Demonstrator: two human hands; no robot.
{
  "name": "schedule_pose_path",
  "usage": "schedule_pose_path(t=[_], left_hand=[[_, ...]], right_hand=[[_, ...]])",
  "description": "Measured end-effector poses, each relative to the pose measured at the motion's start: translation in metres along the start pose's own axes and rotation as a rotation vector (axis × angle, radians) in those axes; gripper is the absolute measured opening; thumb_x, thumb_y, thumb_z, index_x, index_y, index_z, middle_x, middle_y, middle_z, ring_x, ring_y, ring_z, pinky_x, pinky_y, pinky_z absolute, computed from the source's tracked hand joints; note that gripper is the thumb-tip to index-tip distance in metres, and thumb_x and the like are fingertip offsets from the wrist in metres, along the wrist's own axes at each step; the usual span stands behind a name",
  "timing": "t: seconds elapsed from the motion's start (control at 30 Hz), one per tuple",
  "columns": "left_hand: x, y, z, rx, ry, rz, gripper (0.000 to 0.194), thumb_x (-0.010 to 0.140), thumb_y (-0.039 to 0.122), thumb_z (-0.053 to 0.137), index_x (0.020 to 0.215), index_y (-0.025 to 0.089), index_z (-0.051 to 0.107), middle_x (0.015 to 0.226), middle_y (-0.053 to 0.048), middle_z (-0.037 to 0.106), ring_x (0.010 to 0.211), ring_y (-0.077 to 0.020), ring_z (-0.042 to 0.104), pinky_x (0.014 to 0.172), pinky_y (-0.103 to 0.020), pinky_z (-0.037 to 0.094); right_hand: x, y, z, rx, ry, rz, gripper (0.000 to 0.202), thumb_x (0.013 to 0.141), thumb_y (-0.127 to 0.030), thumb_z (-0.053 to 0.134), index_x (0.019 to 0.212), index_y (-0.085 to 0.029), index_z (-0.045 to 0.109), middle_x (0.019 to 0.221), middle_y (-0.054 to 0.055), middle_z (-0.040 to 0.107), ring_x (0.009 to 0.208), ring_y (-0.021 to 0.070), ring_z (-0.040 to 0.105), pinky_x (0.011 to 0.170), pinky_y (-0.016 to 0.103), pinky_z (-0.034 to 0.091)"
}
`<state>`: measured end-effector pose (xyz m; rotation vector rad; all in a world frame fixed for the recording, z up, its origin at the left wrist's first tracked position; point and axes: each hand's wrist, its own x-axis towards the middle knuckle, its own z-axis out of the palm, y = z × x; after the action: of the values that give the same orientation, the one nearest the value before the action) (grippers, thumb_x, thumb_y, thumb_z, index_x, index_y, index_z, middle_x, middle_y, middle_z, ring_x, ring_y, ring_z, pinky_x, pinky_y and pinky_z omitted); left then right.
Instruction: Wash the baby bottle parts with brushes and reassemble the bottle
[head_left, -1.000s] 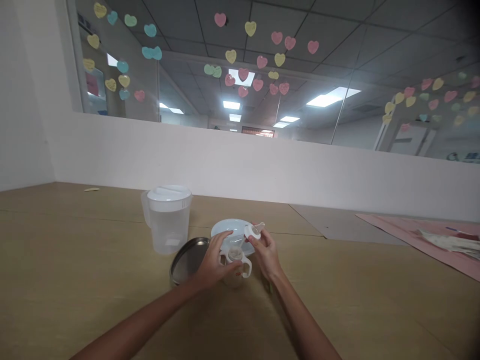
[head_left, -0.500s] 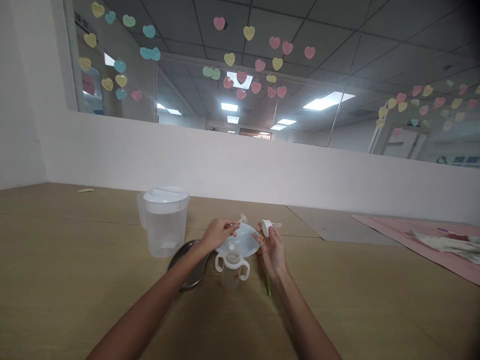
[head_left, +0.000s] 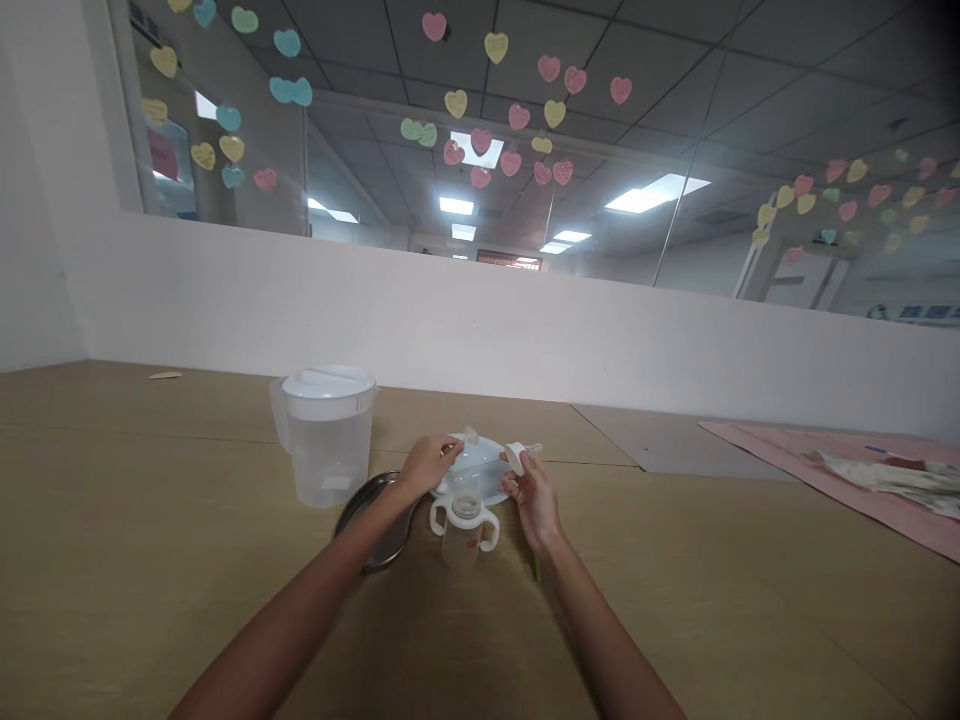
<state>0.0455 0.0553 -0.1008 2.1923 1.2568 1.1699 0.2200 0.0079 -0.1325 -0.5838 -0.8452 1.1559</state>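
Observation:
In my left hand [head_left: 429,466], closed in a pinch, is a small pale translucent piece [head_left: 471,435], too small to make out fully. My right hand [head_left: 537,500] grips a white bottle collar [head_left: 514,458], tilted, with a clear teat-like tip pointing right. Below and between the hands a baby bottle [head_left: 462,540] stands upright, its mouth uncovered and a white handle on each side. Behind the bottle lies a pale blue dish [head_left: 487,478], partly hidden by the hands. A kidney-shaped metal tray [head_left: 391,545] sits under my left forearm.
A lidded clear pitcher [head_left: 331,455] holding water stands left of the tray. Past my right wrist pokes the green end of a thin stick [head_left: 537,568]. A pink cloth [head_left: 795,465] with items on it lies far right, beside a grey mat [head_left: 667,445]. A white wall closes the back.
Both hands have shifted slightly left, still holding their pieces. The collar has moved left and tilted differently. The camera view has shifted a little; the bottle stays put.

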Motion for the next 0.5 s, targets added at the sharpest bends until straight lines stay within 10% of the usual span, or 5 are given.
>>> schedule_pose_path(t=[0.5], left_hand=[[0.006,-0.012,0.01,-0.617,0.09,-0.321,0.029,0.072,0.02,0.054,0.099,0.011,0.061,0.089,-0.009,0.066,0.062,-0.0106,0.06,0.065,-0.026,0.049]], right_hand=[[-0.001,0.002,0.002,-0.038,-0.05,0.027,0.038,0.064,-0.045,0.066,0.089,-0.016,0.061,0.089,0.006,0.065,0.05,0.0091,0.052,0.046,0.024,0.046]])
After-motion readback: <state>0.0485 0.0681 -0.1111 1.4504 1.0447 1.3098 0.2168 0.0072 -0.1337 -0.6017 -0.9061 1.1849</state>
